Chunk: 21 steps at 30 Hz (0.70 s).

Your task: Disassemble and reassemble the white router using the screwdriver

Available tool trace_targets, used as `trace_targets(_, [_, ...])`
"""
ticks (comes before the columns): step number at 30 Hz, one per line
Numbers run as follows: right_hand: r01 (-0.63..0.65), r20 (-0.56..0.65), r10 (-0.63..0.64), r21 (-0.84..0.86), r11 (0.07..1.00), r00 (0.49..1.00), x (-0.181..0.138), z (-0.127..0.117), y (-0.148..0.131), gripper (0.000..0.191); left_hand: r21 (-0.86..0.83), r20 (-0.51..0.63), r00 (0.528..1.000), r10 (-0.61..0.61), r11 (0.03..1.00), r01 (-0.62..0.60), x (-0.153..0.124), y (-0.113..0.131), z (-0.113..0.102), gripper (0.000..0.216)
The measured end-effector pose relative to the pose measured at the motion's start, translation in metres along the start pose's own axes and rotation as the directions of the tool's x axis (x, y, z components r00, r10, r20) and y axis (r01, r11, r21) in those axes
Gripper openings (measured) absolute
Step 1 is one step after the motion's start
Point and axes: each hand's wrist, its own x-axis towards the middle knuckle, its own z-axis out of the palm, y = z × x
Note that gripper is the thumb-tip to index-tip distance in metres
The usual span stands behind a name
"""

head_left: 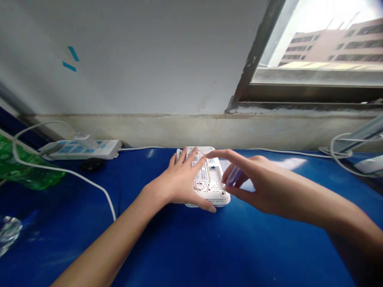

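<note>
A white perforated device, like a router turned bottom up [213,187], lies on the blue table [191,247] near the wall. My left hand [182,181] rests flat on its left part, fingers spread, thumb along the front edge. My right hand [248,177] hovers at the device's right side. Its index finger stretches out over the top, and the thumb and other fingers pinch a small slim object, perhaps a tool, that touches the right edge.
A white power strip [86,148] with a plug lies at the back left, its white cable [74,175] running across the table. A green plastic item [26,171] sits far left. More white cables [338,153] coil at the back right under a window.
</note>
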Motion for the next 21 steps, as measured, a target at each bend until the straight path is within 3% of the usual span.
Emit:
trace_targets(5, [0.015,0.051,-0.017,0.035,0.999,0.999,0.000,-0.005,0.000,0.082,0.003,0.013,1.000,-0.016,1.000,0.016,-0.001,0.002,-0.002,0.143])
trace_targets(16, [0.028,-0.081,-0.021,0.086,0.996,0.996,-0.001,-0.021,-0.006,0.072,-0.090,0.031,0.999,-0.024,0.996,0.027,-0.003,-0.001,-0.003,0.140])
trace_targets(21, [-0.007,-0.149,0.029,0.142,0.990,0.988,-0.001,-0.031,-0.004,0.071,-0.222,-0.054,0.998,0.027,0.974,-0.038,-0.005,0.012,-0.010,0.112])
